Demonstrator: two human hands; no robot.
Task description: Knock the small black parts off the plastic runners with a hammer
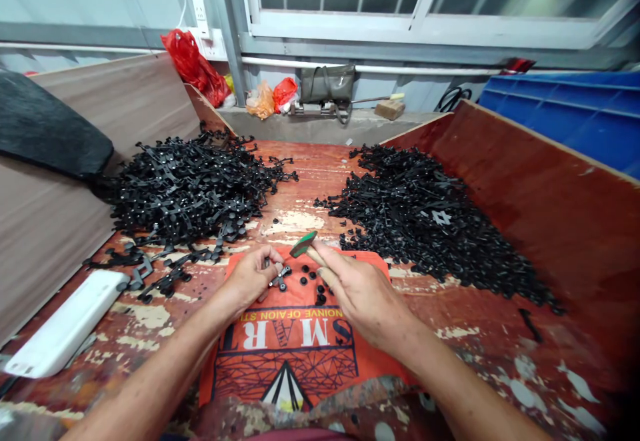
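My left hand (251,276) is closed in a pinch on a small black jointed part (281,280) with round ends, low over an orange printed cloth (280,324). My right hand (364,294) is wrapped round the pale handle of a small hammer (303,244). Its green head points up and left, just above and to the right of the jointed part, apart from it. Between the hands, several small black round caps (305,269) lie loose on the cloth. My right fingers partly hide some of them.
A heap of black jointed parts (190,188) rises on the left, another of black pieces (415,208) on the right. Wooden boards (545,181) wall both sides. A white oblong device (67,324) lies left, and a blue crate (570,108) stands beyond the right board.
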